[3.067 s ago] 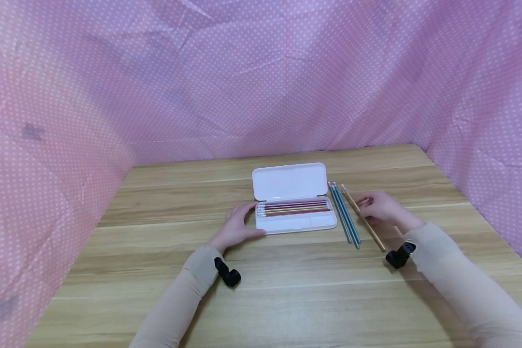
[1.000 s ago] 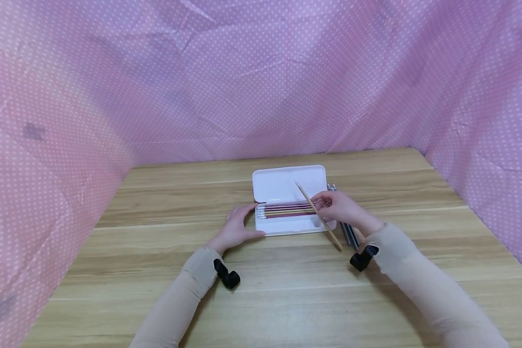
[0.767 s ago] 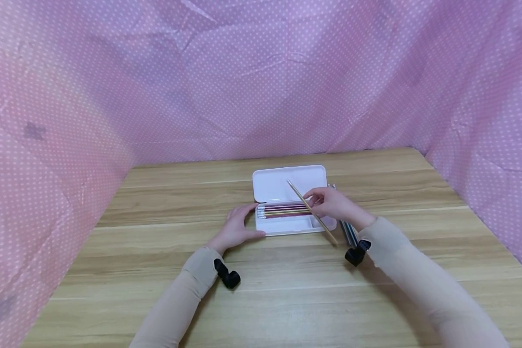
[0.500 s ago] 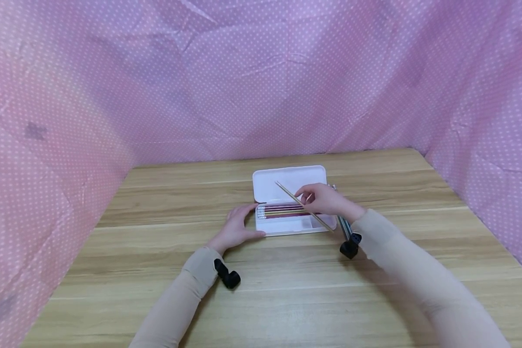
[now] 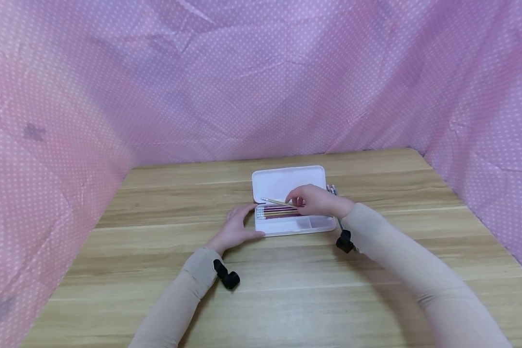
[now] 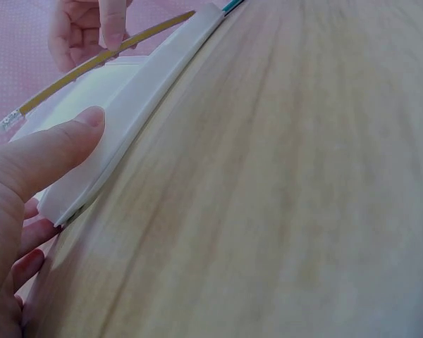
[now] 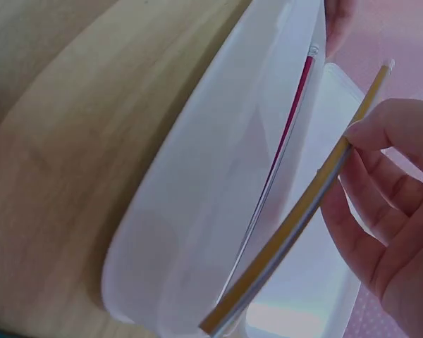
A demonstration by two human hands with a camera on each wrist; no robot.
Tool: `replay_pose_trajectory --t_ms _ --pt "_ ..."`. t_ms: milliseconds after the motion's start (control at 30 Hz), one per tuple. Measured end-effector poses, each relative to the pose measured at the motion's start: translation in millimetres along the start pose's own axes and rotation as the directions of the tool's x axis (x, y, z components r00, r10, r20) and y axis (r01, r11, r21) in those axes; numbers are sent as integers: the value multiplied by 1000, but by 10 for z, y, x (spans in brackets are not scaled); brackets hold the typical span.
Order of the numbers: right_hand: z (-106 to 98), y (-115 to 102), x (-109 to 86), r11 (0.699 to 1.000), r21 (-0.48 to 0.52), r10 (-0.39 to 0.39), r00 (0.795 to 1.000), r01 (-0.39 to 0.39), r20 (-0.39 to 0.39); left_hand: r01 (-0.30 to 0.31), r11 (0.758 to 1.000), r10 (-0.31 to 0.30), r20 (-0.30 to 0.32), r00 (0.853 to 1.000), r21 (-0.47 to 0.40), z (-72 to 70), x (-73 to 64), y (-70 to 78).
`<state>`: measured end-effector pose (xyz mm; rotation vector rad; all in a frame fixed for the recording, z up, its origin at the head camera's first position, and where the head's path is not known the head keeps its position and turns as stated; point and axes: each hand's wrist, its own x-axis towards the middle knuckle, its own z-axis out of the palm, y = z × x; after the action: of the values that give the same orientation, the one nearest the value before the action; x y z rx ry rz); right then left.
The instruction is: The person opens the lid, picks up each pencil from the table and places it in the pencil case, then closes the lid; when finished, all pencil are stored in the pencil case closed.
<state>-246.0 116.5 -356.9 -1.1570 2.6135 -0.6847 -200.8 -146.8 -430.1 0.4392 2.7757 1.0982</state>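
Note:
My right hand (image 5: pixel 316 199) pinches a gold pencil (image 7: pixel 303 211) between thumb and fingers. It holds the pencil over the white pencil case (image 5: pixel 282 226), eraser end to the left, slanting across the case's back part. Dark red and gold pencils (image 5: pixel 276 212) lie side by side in the long back compartment, erasers left; my right hand covers their other ends. Around the case's left end is my left hand (image 5: pixel 236 228), thumb (image 6: pixel 63 148) at the near wall and fingers at the far corner. The case's lid (image 5: pixel 282 181) leans back, raised.
Several teal pencils (image 5: pixel 332 189) lie just right of the case, mostly hidden under my right wrist. The wooden table (image 5: pixel 261 290) extends around the case. A pink dotted cloth (image 5: pixel 243 87) hangs behind and at both sides.
My right hand picked up the gold pencil from the table right of the teal pencils and carried it left over the case, turning it nearly level with the row. The left hand stayed put.

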Motion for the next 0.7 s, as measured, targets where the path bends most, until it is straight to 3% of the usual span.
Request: replay_pose_trajectory --t_ms 300,700 --pt "55 -30 79 992 -125 -7 999 12 35 -7 1000 7 -7 1000 -9 16 3 -15" --pt "124 -22 121 990 -141 16 996 -3 90 -30 1000 30 -12 999 -4 12 9 -29"
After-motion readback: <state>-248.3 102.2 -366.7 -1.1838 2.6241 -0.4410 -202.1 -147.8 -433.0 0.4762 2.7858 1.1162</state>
